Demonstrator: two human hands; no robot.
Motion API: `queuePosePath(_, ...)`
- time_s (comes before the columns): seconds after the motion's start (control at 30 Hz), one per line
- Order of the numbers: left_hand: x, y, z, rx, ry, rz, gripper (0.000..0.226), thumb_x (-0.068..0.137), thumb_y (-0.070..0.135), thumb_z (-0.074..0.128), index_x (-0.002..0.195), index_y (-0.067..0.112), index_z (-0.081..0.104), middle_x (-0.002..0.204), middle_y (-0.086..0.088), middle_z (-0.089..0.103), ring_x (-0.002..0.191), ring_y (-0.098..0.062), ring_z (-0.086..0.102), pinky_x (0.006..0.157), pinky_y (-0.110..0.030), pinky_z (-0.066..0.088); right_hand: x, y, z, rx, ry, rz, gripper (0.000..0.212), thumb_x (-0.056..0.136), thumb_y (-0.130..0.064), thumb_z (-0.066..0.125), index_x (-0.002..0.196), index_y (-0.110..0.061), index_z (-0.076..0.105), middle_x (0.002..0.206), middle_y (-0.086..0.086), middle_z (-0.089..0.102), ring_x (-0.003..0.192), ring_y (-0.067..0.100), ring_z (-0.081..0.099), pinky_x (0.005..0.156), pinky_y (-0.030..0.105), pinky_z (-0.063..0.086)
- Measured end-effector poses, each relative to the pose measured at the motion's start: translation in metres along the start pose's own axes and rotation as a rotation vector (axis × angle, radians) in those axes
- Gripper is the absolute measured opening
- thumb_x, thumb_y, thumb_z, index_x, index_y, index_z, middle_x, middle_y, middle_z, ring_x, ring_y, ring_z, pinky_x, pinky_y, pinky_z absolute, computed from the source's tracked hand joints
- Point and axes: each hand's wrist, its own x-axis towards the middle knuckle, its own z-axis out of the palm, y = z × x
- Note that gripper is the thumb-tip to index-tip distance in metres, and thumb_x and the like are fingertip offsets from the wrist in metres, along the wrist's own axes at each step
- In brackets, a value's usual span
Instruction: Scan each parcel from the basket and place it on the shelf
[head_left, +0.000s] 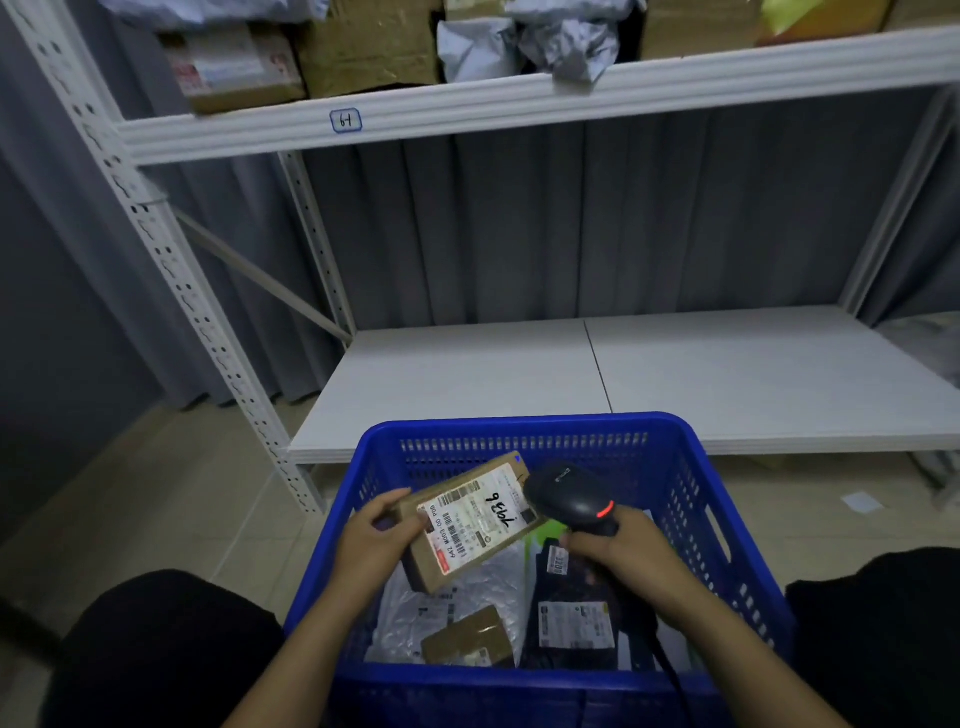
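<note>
Over the blue basket (691, 467), the left hand (375, 538) fingers grip a cardboard parcel (470, 519) while the right hand (618, 551) fingers wrap the scanner (571, 496) handle.

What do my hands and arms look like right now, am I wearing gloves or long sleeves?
No gloves on the left hand or right hand. The left forearm and right forearm are uncovered, no sleeves down to the frame's edge. No watch, ring or wristband is visible.

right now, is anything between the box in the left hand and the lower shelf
Only the basket's far rim, just ahead of the box. The lower shelf board beyond shows nothing on it. The scanner is beside the box, not in the path.
</note>
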Motion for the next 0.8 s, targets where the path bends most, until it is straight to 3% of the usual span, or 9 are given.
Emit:
queuePosePath(0.13, -0.004, 0.021, 0.002, -0.089, -0.040, -0.001, 0.018, 0.091, 0.023, 0.064, 0.109, 0.024, 0.066, 0.099, -0.004, 0.072, 0.081, -0.015, 0.072, 0.068, -0.030, 0.059, 0.004, -0.004, 0.000, 0.215, 0.164, -0.029, 0.031, 0.080, -0.010, 0.077, 0.107, -0.020, 0.068, 0.101, 0.000, 0.074, 0.096, 0.015, 0.068, 0.078, 0.025, 0.052)
queuePosePath(0.27, -0.007, 0.057, 0.002, -0.148, -0.128, -0.007, 0.021, 0.098, 0.030, 0.051, 0.109, 0.019, 0.064, 0.095, -0.006, 0.074, 0.081, -0.016, 0.072, 0.065, -0.027, 0.056, 0.005, -0.023, -0.004, 0.317, 0.166, -0.027, 0.032, 0.079, -0.015, 0.079, 0.110, -0.016, 0.070, 0.103, 0.007, 0.075, 0.102, 0.027, 0.069, 0.098, 0.048, 0.050)
queuePosePath(0.33, -0.008, 0.080, 0.001, -0.111, -0.165, 0.016, 0.028, 0.099, 0.036, 0.047, 0.114, 0.019, 0.062, 0.096, 0.000, 0.072, 0.085, -0.012, 0.070, 0.063, -0.019, 0.054, 0.008, -0.037, -0.006, 0.300, 0.210, -0.084, 0.038, 0.074, -0.022, 0.083, 0.110, -0.019, 0.070, 0.103, 0.004, 0.075, 0.102, 0.025, 0.068, 0.097, 0.049, 0.050)
queuePosePath(0.43, -0.009, 0.113, -0.008, -0.069, -0.264, 0.107, 0.031, 0.092, 0.049, 0.051, 0.120, 0.035, 0.051, 0.111, 0.011, 0.064, 0.098, -0.001, 0.061, 0.070, -0.011, 0.051, 0.013, -0.073, -0.010, 0.307, 0.286, -0.182, 0.030, 0.078, -0.018, 0.079, 0.106, -0.021, 0.068, 0.100, -0.002, 0.073, 0.098, 0.017, 0.066, 0.084, 0.035, 0.051)
queuePosePath(0.47, -0.008, 0.123, -0.013, -0.069, -0.312, 0.136, 0.042, 0.086, 0.054, 0.055, 0.124, 0.039, 0.046, 0.120, 0.010, 0.060, 0.104, -0.003, 0.059, 0.079, -0.018, 0.054, 0.014, -0.087, -0.012, 0.307, 0.305, -0.213, 0.027, 0.079, -0.016, 0.078, 0.104, -0.022, 0.067, 0.098, -0.004, 0.072, 0.096, 0.014, 0.065, 0.079, 0.030, 0.049)
queuePosePath(0.53, -0.004, 0.143, -0.025, -0.036, -0.387, 0.202, 0.089, 0.072, 0.059, 0.063, 0.147, 0.038, 0.018, 0.140, 0.007, 0.045, 0.120, -0.011, 0.051, 0.099, -0.034, 0.049, 0.018, -0.115, -0.015, 0.275, 0.343, -0.262, 0.020, 0.081, -0.018, 0.077, 0.097, -0.023, 0.066, 0.093, -0.003, 0.070, 0.093, 0.020, 0.065, 0.076, 0.034, 0.052)
queuePosePath(0.57, -0.003, 0.153, -0.031, -0.009, -0.412, 0.227, 0.111, 0.069, 0.057, 0.067, 0.151, 0.036, -0.004, 0.146, 0.007, 0.037, 0.124, -0.011, 0.045, 0.104, -0.034, 0.045, 0.019, -0.130, -0.017, 0.264, 0.355, -0.283, 0.017, 0.081, -0.020, 0.077, 0.094, -0.025, 0.066, 0.091, 0.000, 0.070, 0.092, 0.025, 0.066, 0.080, 0.041, 0.054)
queuePosePath(0.63, 0.001, 0.171, -0.043, 0.048, -0.426, 0.279, 0.128, 0.067, 0.048, 0.075, 0.148, 0.036, -0.023, 0.153, 0.004, 0.026, 0.130, -0.013, 0.038, 0.105, -0.032, 0.041, 0.018, -0.158, -0.018, 0.253, 0.356, -0.321, 0.017, 0.081, -0.024, 0.077, 0.093, -0.027, 0.065, 0.093, 0.003, 0.070, 0.092, 0.027, 0.066, 0.087, 0.049, 0.054)
queuePosePath(0.8, 0.008, 0.217, -0.063, 0.143, -0.253, 0.481, 0.120, 0.070, 0.036, 0.083, 0.150, 0.039, -0.007, 0.152, 0.003, 0.027, 0.126, -0.016, 0.042, 0.090, -0.030, 0.053, 0.013, -0.218, -0.029, 0.263, 0.352, -0.399, 0.018, 0.080, -0.026, 0.077, 0.092, -0.032, 0.065, 0.097, 0.000, 0.070, 0.095, 0.022, 0.065, 0.089, 0.048, 0.054)
